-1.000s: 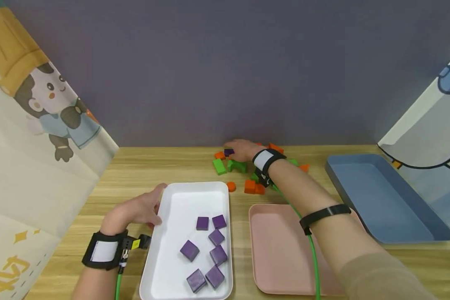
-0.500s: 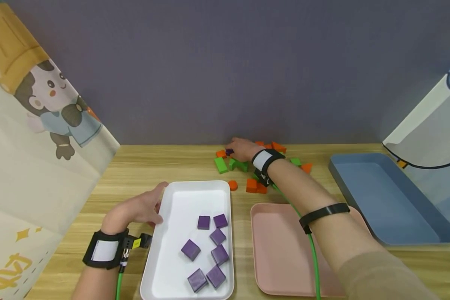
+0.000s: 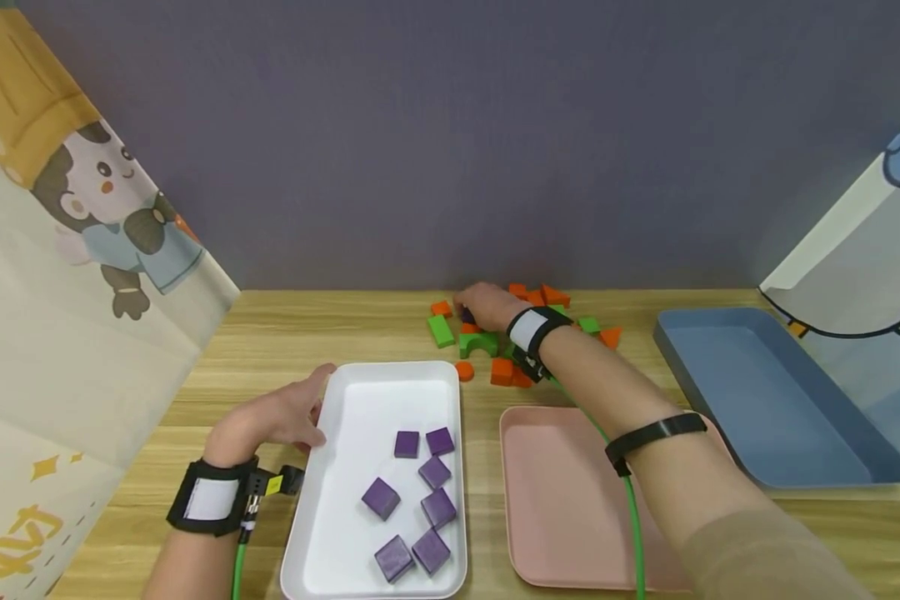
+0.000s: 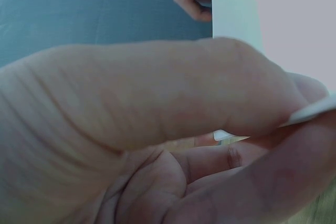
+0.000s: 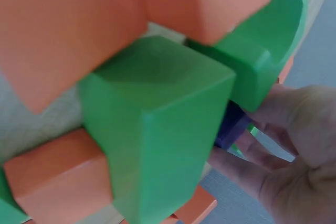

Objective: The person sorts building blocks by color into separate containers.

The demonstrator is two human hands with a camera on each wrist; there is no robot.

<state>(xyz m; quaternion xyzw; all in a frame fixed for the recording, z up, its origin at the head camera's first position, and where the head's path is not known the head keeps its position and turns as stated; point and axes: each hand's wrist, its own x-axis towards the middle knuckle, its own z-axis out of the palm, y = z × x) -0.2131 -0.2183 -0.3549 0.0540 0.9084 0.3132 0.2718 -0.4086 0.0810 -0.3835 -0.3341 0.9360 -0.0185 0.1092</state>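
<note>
My left hand (image 3: 277, 417) holds the left wall of a white tray (image 3: 367, 404); the left wrist view shows the thumb and fingers pinching its thin rim. Several purple blocks (image 3: 381, 498) lie inside the tray. At the back of the table, my right hand (image 3: 487, 305) reaches into a heap of coloured blocks. There its thumb and fingers pinch a dark purple block (image 5: 232, 125), partly hidden by the hand in the head view. Right beside these fingers stands a green arch block (image 3: 478, 343), and a taller green block (image 5: 157, 124) fills the middle of the right wrist view.
Orange blocks (image 3: 502, 372) and a flat green block (image 3: 441, 332) lie scattered around the right hand. A pink tray (image 3: 551, 500) sits below the right forearm. Further right is a blue tray (image 3: 750, 392). A grey wall (image 3: 450, 150) rises behind the table's back edge.
My right hand has drawn slightly right and nearer, and the purple block has moved with it. The green arch has turned a little. My left hand stays on the tray.
</note>
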